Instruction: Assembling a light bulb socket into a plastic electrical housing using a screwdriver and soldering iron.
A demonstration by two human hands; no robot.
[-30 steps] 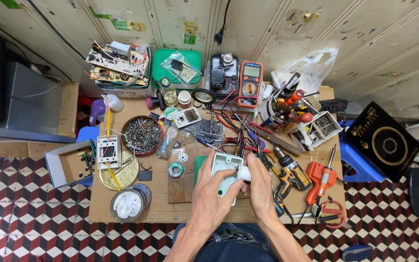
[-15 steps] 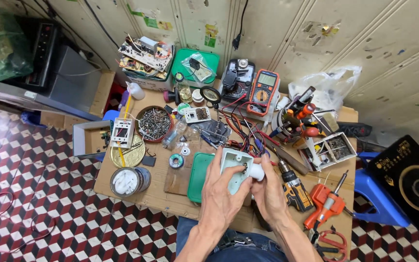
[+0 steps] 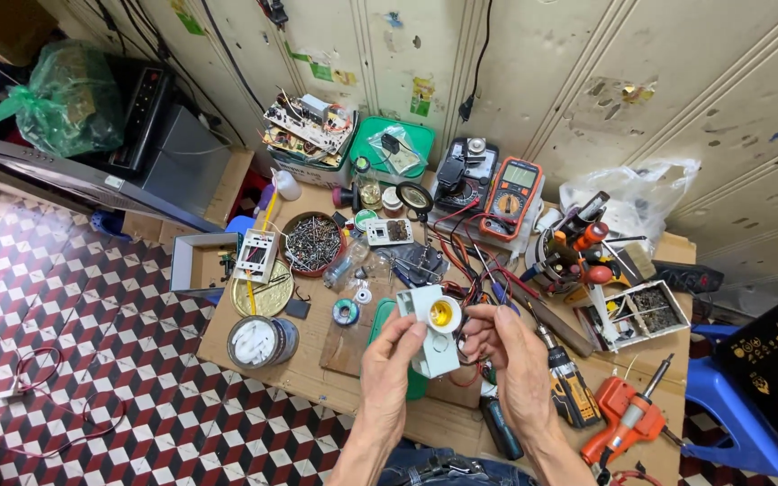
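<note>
Pale plastic lamp socket (image 3: 432, 337), brass-yellow inside the round mouth, clasped from the left side by the left hand (image 3: 387, 373), thumb and fingers wrapped on its boxy base. Held up in the air over the near edge of the cardboard-topped table (image 3: 254, 378), mouth tilted towards the camera. Right hand (image 3: 511, 360) close against the socket's right side, fingertips curled at the rim; cannot tell whether pinching it or merely touching.

Judged from this hold: best to keep the base firmly braced in the left hand, mouth kept turned to the light, and work with the right fingertips only. Worth keeping clear of the red and black leads (image 3: 474, 261) tangled just behind.

Counted outward:
- one socket, two hands
- one yellow-and-black cordless driver (image 3: 569, 389) just right of the right hand
- one orange pistol-shaped tool (image 3: 628, 423) further right
- two multimeters, one orange (image 3: 511, 198), one black (image 3: 464, 173), at the back
- one bowl of screws (image 3: 312, 243) to the left
- one round tin (image 3: 263, 342) near the front left corner
</note>
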